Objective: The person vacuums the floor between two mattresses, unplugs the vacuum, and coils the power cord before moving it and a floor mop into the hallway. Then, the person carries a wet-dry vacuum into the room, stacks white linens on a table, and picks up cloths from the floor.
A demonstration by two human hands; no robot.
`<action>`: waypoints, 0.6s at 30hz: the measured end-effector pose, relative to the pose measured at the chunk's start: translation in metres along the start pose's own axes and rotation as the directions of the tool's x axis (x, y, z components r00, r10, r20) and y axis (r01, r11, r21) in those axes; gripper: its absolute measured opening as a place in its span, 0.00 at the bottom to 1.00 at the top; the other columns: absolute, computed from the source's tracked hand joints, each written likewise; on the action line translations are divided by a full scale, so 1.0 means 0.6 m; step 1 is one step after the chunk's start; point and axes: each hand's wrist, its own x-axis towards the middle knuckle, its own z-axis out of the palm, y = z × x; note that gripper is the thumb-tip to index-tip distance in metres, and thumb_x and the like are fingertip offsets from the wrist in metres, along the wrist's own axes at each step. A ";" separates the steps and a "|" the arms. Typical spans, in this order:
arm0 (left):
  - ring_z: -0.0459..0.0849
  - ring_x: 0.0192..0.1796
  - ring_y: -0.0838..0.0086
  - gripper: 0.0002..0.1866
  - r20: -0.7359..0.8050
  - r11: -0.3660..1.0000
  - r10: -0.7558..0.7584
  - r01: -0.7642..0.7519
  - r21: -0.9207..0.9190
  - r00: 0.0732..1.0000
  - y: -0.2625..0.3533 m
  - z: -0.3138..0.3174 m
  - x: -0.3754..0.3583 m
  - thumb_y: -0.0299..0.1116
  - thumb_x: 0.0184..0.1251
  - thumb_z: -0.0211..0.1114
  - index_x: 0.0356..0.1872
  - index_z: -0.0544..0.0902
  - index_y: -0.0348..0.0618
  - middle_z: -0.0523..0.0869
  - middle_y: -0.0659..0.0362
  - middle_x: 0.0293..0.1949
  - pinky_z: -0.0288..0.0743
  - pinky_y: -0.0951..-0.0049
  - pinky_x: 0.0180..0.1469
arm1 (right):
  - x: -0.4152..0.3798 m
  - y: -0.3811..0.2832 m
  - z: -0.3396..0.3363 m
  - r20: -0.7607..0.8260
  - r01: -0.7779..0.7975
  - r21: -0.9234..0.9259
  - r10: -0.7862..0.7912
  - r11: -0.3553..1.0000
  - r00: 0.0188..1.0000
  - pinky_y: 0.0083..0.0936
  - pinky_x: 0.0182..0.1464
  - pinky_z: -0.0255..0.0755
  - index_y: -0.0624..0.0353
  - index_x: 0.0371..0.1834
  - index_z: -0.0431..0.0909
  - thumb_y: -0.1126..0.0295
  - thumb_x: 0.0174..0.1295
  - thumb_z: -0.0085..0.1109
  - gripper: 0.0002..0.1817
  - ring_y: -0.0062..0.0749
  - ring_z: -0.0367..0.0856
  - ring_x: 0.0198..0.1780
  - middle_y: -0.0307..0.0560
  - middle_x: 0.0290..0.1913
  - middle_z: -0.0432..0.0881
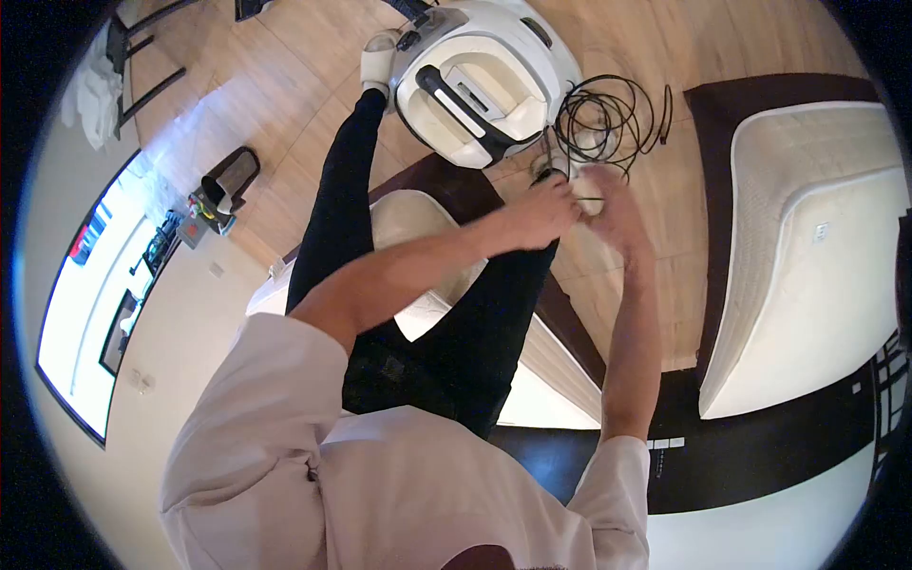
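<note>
My left hand [551, 215] is closed, its fingers pinched on a thin black cord [590, 199]. A short length of that cord spans the gap to my right hand [613, 211], which is slightly blurred and also looks closed on it. Just beyond the hands, loose loops of black cord [608, 119] lie on the floor. Beside the loops stands a white and grey cleaning machine [522, 66] with a black-and-white carrying handle [461, 114] over a cream recess. The exact grip of the fingers is partly hidden.
I sit on the edge of a cream mattress [560, 389] with a dark brown base. Another mattress [807, 266] stands to the right on a brown base [717, 114]. A dark bin-like container [233, 178] is by the left wall. Black metal legs [152, 100] show at upper left.
</note>
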 end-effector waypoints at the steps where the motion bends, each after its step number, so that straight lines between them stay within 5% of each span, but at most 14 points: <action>1: 0.80 0.51 0.61 0.12 -0.022 0.999 0.031 -0.031 -0.018 0.999 0.013 0.017 -0.026 0.29 0.54 0.65 0.41 0.82 0.40 0.84 0.55 0.39 0.64 0.56 0.65 | -0.014 0.006 0.022 0.177 -0.078 0.128 0.055 0.989 0.983 0.38 0.66 0.68 0.57 0.55 0.79 0.69 0.47 0.69 0.27 0.47 0.76 0.62 0.56 0.55 0.80; 2: 0.80 0.50 0.61 0.11 -0.063 0.988 -0.025 0.016 -0.151 0.998 0.029 0.024 -0.051 0.29 0.56 0.66 0.40 0.81 0.39 0.83 0.55 0.39 0.64 0.55 0.65 | -0.033 0.009 0.038 0.355 -0.177 0.237 0.084 0.955 0.931 0.37 0.65 0.69 0.58 0.49 0.83 0.65 0.50 0.68 0.21 0.45 0.79 0.58 0.55 0.51 0.83; 4: 0.80 0.50 0.60 0.10 -0.102 0.954 -0.097 0.064 -0.291 0.990 0.033 0.037 -0.088 0.29 0.58 0.66 0.40 0.80 0.39 0.81 0.55 0.40 0.64 0.55 0.65 | -0.070 0.018 0.063 0.619 -0.217 0.034 0.150 0.976 0.771 0.44 0.63 0.68 0.59 0.39 0.84 0.54 0.55 0.62 0.19 0.44 0.82 0.54 0.53 0.48 0.85; 5: 0.79 0.49 0.60 0.08 -0.105 0.917 -0.153 0.101 -0.385 0.983 0.030 0.044 -0.105 0.28 0.60 0.65 0.39 0.79 0.40 0.80 0.54 0.39 0.65 0.56 0.64 | -0.090 0.022 0.074 0.629 -0.217 0.028 0.152 0.976 0.763 0.44 0.63 0.68 0.59 0.39 0.84 0.54 0.55 0.62 0.19 0.44 0.82 0.54 0.53 0.48 0.85; 6: 0.79 0.48 0.59 0.07 -0.103 0.870 -0.209 0.137 -0.475 0.973 0.027 0.047 -0.124 0.27 0.61 0.65 0.38 0.77 0.40 0.79 0.54 0.39 0.67 0.56 0.62 | -0.115 0.029 0.083 0.620 -0.399 0.008 0.309 0.917 0.722 0.50 0.61 0.67 0.59 0.37 0.84 0.50 0.58 0.58 0.21 0.44 0.82 0.53 0.52 0.45 0.85; 7: 0.79 0.48 0.59 0.07 -0.104 0.864 -0.220 0.144 -0.482 0.970 0.016 0.045 -0.144 0.27 0.61 0.65 0.38 0.77 0.40 0.79 0.54 0.39 0.67 0.56 0.62 | -0.146 0.039 0.089 0.496 -0.384 -0.002 0.334 0.923 0.802 0.53 0.58 0.67 0.59 0.34 0.83 0.48 0.60 0.57 0.22 0.45 0.82 0.50 0.51 0.41 0.85; 8: 0.78 0.49 0.58 0.07 -0.121 0.711 -0.462 0.285 -0.642 0.879 -0.005 0.042 -0.163 0.24 0.59 0.65 0.38 0.77 0.41 0.78 0.53 0.40 0.70 0.57 0.59 | -0.178 0.049 0.094 0.361 -0.373 -0.015 0.353 0.928 0.863 0.56 0.55 0.66 0.59 0.32 0.82 0.46 0.62 0.56 0.23 0.46 0.82 0.47 0.50 0.37 0.85; 9: 0.78 0.49 0.57 0.09 -0.092 0.508 -0.673 0.369 -0.778 0.734 -0.028 0.037 -0.178 0.21 0.58 0.65 0.37 0.76 0.43 0.77 0.52 0.40 0.73 0.57 0.56 | -0.204 0.062 0.088 0.092 -0.167 -0.076 0.173 0.983 0.981 0.57 0.52 0.66 0.59 0.30 0.81 0.47 0.63 0.57 0.23 0.48 0.81 0.44 0.49 0.32 0.83; 10: 0.78 0.49 0.57 0.09 -0.097 0.505 -0.680 0.369 -0.780 0.727 -0.044 0.032 -0.191 0.21 0.58 0.65 0.37 0.76 0.43 0.77 0.52 0.40 0.73 0.57 0.56 | -0.209 0.068 0.057 0.086 -0.133 -0.134 0.145 0.982 0.986 0.53 0.49 0.68 0.59 0.31 0.81 0.50 0.64 0.58 0.21 0.49 0.81 0.40 0.48 0.30 0.82; 12: 0.79 0.48 0.60 0.13 -0.462 0.655 -0.716 0.277 -0.703 0.523 -0.068 0.021 -0.216 0.14 0.57 0.62 0.40 0.74 0.41 0.77 0.52 0.43 0.77 0.66 0.49 | -0.190 0.020 -0.008 0.091 -0.091 -0.190 0.109 0.978 0.990 0.49 0.46 0.70 0.59 0.32 0.80 0.53 0.66 0.59 0.18 0.50 0.80 0.37 0.47 0.28 0.81; 13: 0.79 0.48 0.60 0.13 -0.464 0.654 -0.721 0.284 -0.701 0.514 -0.075 0.016 -0.217 0.14 0.57 0.62 0.40 0.74 0.41 0.77 0.52 0.43 0.77 0.66 0.49 | -0.165 -0.035 -0.039 0.028 -0.140 -0.087 0.143 0.986 0.989 0.45 0.42 0.72 0.59 0.33 0.80 0.58 0.66 0.59 0.14 0.50 0.79 0.34 0.47 0.28 0.81; 15: 0.79 0.48 0.68 0.16 -0.347 0.354 -0.926 0.024 -0.935 0.148 -0.077 0.005 -0.209 0.09 0.59 0.58 0.45 0.75 0.40 0.76 0.54 0.45 0.75 0.72 0.49 | -0.112 -0.137 -0.078 -0.019 -0.184 0.020 0.184 0.983 0.983 0.42 0.38 0.73 0.58 0.34 0.80 0.62 0.66 0.60 0.10 0.50 0.79 0.32 0.47 0.28 0.81; 17: 0.77 0.47 0.74 0.15 -0.283 0.293 -0.947 0.048 -0.955 0.152 -0.081 -0.006 -0.204 0.14 0.68 0.55 0.53 0.75 0.39 0.75 0.56 0.46 0.73 0.75 0.48 | -0.043 -0.227 -0.095 -0.022 0.092 -0.070 -0.094 0.993 0.995 0.39 0.33 0.73 0.58 0.35 0.79 0.65 0.67 0.58 0.09 0.49 0.79 0.30 0.49 0.29 0.82; 18: 0.77 0.46 0.74 0.14 -0.288 0.290 -0.957 0.044 -0.956 0.049 -0.091 -0.010 -0.192 0.18 0.71 0.54 0.56 0.75 0.39 0.74 0.57 0.46 0.73 0.76 0.48 | -0.001 -0.264 -0.096 -0.035 0.171 -0.106 -0.176 0.980 0.984 0.40 0.33 0.73 0.57 0.36 0.79 0.63 0.67 0.59 0.09 0.49 0.80 0.29 0.50 0.30 0.82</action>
